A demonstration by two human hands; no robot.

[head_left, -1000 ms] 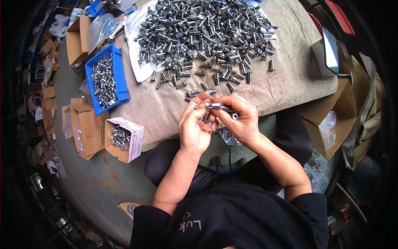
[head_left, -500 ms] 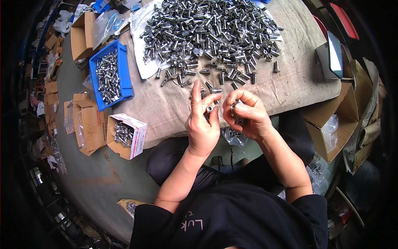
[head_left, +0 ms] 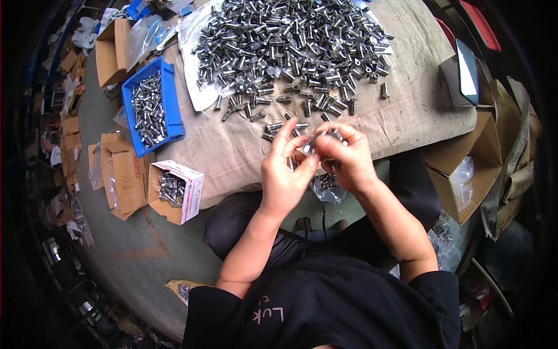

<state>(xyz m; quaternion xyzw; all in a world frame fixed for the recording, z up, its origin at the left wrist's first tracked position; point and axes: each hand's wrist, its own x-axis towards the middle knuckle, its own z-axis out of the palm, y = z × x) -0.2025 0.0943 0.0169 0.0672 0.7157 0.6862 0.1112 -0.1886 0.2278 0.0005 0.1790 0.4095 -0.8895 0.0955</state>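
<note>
My left hand (head_left: 283, 181) and my right hand (head_left: 350, 160) meet in front of me, over the near edge of the cloth-covered table. Thumb and fingers of the left hand close on a shiny headed metal sleeve (head_left: 308, 148), which the right fingertips also touch. Another bit of metal shows low between the left fingers. The right hand is curled around several metal pieces, partly hidden by its fingers. Beyond both hands lies a big pile of similar metal sleeves (head_left: 279, 49), with a few loose ones (head_left: 273, 127) close to the fingertips.
At left stand a blue bin (head_left: 176, 125) of metal parts and a small white-and-brown carton (head_left: 193, 195) with more. A clear bag (head_left: 330, 195) of parts sits below my hands. At right are an open cardboard box (head_left: 488, 142) and a boxy object with a dark-rimmed panel (head_left: 467, 75).
My hands have come together, the right moving left and slightly up. A metal piece now sits between both hands' fingertips. The left fingers have bent inward.
</note>
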